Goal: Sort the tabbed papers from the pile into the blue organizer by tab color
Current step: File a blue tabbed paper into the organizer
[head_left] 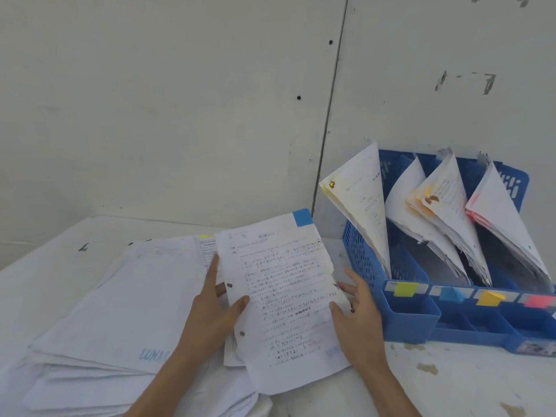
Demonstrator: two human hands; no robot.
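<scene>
White stained table (451, 374), scuffed grey wall (150, 100); left hand (210, 314) and right hand (358, 320) pinch the blue-tabbed sheet (285, 296); pile (120, 311) beside left hand reads "LUNA".

A pale grey wall (150, 100) is filling the upper half of the frame, a dark vertical seam (331, 100) running down right of centre. Small dark holes (298, 97) are dotting the left panel; scuffed marks (481, 82) are showing at upper right. A white counter (457, 392) with brownish chips (427, 368) is stretching across the bottom in soft, even light.
</scene>
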